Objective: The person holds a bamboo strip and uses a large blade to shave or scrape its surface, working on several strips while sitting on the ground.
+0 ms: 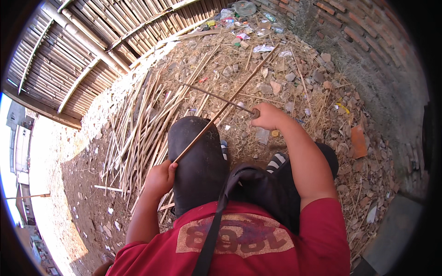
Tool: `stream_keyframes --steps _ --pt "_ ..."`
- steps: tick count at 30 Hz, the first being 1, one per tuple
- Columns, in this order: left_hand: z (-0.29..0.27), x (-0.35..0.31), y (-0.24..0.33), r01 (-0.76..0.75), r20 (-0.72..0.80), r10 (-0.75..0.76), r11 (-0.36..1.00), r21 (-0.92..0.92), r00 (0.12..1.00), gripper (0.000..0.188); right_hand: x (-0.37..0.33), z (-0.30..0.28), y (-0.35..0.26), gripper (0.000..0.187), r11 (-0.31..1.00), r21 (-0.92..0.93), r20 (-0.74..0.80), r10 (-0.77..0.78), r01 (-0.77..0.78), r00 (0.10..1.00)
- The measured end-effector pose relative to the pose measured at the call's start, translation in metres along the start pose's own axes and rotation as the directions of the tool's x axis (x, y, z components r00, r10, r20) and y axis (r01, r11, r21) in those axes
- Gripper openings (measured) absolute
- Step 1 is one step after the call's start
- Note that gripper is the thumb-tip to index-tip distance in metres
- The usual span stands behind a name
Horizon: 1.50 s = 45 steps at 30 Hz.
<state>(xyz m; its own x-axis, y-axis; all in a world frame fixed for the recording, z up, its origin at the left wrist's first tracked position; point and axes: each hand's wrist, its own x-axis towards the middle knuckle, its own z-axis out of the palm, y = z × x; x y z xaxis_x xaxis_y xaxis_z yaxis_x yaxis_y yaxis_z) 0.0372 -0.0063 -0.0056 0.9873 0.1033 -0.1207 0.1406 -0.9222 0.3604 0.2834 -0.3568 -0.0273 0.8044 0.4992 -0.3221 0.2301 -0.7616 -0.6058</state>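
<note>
My left hand (159,178) is closed around the lower end of a long bamboo strip (248,79), beside my left knee. From there the strip slants up and away to the right, over the dark trouser leg (195,154). In my right hand (269,117) is the short handle of a long knife (209,94). Its thin dark blade points left and slightly away from me, crossing the strip near its middle. Whether blade and strip touch there, I cannot tell. The fingertips of my right hand are partly hidden around the handle.
A heap of split bamboo strips (138,124) lies on the ground to the left. Bamboo slat fencing (87,43) stands at the far left, a brick wall (368,60) at the right. Rubble, straw and plastic litter (241,37) cover the ground ahead. An orange brick piece (358,141) lies right.
</note>
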Motion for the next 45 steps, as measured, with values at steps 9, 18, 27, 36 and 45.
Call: stream_keyframes --steps 9,18,27,36,45 --pt "-0.018 0.002 0.024 0.026 0.013 -0.027 0.995 0.096 1.0 0.042 -0.007 0.008 -0.017 0.042 0.991 -0.126 0.107 -0.022 0.035 0.994" --pt "-0.026 0.004 0.034 0.045 0.006 -0.048 0.981 0.188 0.999 0.039 0.003 0.011 0.015 0.039 0.994 -0.107 0.074 -0.02 0.027 0.997" --pt "-0.015 0.006 0.025 0.042 -0.018 -0.04 0.986 0.159 0.999 0.04 -0.004 -0.008 0.011 0.039 0.986 0.096 0.165 0.119 -0.136 0.979" --pt "-0.01 0.005 0.024 0.06 -0.04 -0.053 0.981 0.187 0.998 0.04 -0.002 -0.013 0.024 0.037 0.983 0.114 0.131 0.127 -0.142 0.983" --pt "-0.006 0.001 0.026 -0.008 -0.053 0.016 0.989 0.15 0.998 0.044 -0.003 0.002 0.018 0.038 0.989 -0.109 0.101 -0.092 0.103 0.991"
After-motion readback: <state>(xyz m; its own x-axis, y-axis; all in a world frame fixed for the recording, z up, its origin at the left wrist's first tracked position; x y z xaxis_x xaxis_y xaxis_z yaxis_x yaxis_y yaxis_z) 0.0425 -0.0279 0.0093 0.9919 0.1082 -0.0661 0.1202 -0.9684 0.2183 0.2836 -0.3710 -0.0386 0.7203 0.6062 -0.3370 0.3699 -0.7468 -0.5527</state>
